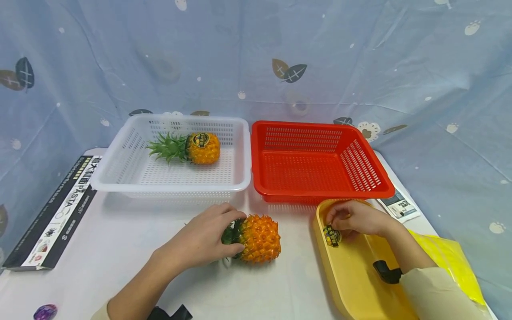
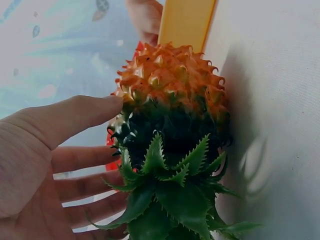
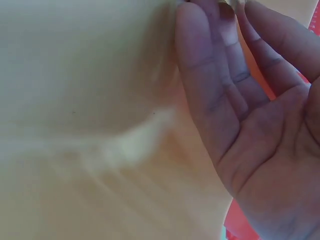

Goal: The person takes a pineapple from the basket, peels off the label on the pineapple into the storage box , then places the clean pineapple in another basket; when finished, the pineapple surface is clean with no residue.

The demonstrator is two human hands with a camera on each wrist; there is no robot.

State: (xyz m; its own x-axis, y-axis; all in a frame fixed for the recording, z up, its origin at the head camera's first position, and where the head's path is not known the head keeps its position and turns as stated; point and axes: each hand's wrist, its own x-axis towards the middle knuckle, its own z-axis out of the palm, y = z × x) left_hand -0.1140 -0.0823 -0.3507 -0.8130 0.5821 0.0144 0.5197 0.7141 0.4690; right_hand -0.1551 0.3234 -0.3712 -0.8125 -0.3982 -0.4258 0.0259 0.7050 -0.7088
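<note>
My left hand grips a toy-like orange pineapple at its leafy end. Its thumb lies along one side and its other fingers reach round the far side. In the left wrist view the green crown points toward the camera. My right hand is inside the yellow tub, near its back left corner, fingertips together at a black-and-gold label. In the right wrist view the pinched fingertips are at the top edge, so the label is mostly hidden there.
Behind stand a white basket with another pineapple and a red basket. A long black pasta box lies at left, a purple object at front left. A yellow packet sits right of the tub.
</note>
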